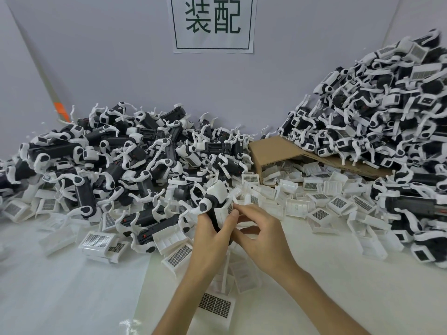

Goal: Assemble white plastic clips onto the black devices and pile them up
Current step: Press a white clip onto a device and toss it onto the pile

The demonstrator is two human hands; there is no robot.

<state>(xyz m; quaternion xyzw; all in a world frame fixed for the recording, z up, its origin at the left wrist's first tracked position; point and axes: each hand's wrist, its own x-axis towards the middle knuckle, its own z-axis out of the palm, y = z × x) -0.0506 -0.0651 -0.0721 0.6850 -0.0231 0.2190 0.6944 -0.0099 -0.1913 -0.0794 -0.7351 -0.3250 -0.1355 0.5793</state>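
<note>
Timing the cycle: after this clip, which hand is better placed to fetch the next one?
Likely right. Loose white clips lie beyond the right hand, which only pinches a clip, while the left hand has its grip round the black device.

Two hands (pixel 209 234), two device piles (pixel 121 153), one sign (pixel 212 22).
</note>
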